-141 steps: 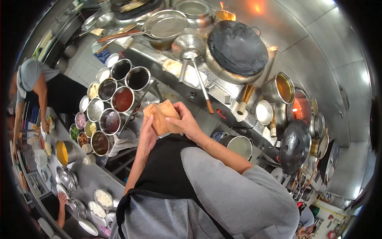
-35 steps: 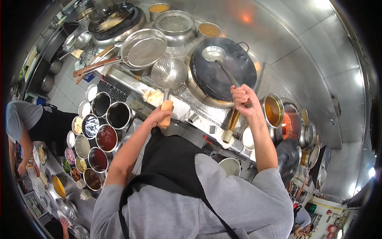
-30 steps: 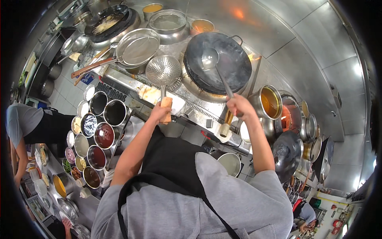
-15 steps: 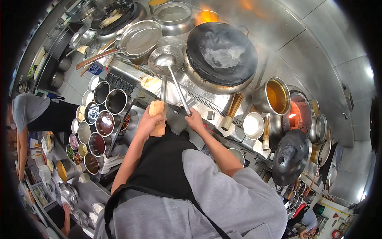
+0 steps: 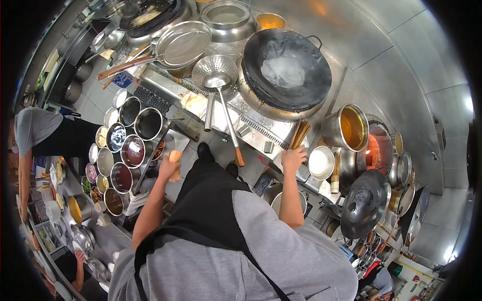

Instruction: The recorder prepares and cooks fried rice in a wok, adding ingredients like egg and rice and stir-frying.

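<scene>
At 11 o'clock from the apron, the left hand is clenched on a tan cloth, which juts past its fingers. At 2 o'clock, the right hand wraps its fingers around a brush. From that hand, 1 bowl sits at 3, a wok at 12, and a ladle at 10, resting in a skimmer.

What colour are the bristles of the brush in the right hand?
Yellowish brown: the bristles show in the head view.
</scene>
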Demonstrator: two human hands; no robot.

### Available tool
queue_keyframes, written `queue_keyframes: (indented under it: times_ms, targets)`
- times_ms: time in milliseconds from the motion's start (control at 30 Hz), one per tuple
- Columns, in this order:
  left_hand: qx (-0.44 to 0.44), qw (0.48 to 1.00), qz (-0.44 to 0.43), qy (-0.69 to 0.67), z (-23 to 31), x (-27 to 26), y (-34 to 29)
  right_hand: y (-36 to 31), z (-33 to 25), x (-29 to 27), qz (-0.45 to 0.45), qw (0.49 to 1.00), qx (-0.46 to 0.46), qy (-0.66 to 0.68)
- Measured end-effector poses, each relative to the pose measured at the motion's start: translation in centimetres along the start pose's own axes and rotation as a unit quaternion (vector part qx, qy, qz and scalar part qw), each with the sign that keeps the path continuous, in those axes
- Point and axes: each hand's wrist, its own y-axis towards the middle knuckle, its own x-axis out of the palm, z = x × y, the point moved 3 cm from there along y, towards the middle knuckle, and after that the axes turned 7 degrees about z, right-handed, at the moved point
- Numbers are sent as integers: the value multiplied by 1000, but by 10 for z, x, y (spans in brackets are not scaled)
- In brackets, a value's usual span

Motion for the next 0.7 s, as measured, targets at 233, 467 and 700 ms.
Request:
queue_keyframes:
  times_ms: [233,467,700]
  targets:
    - [-178,984,-17,-10,-111,28,-28,4,4,-38,-9,927,162,339]
    - [-215,975,-21,51,-234,52,-37,155,-167,-185,-118,941,-295,114]
    - [-224,974,-30,13,-104,23,-24,312,-240,-15,-116,969,-200,-87]
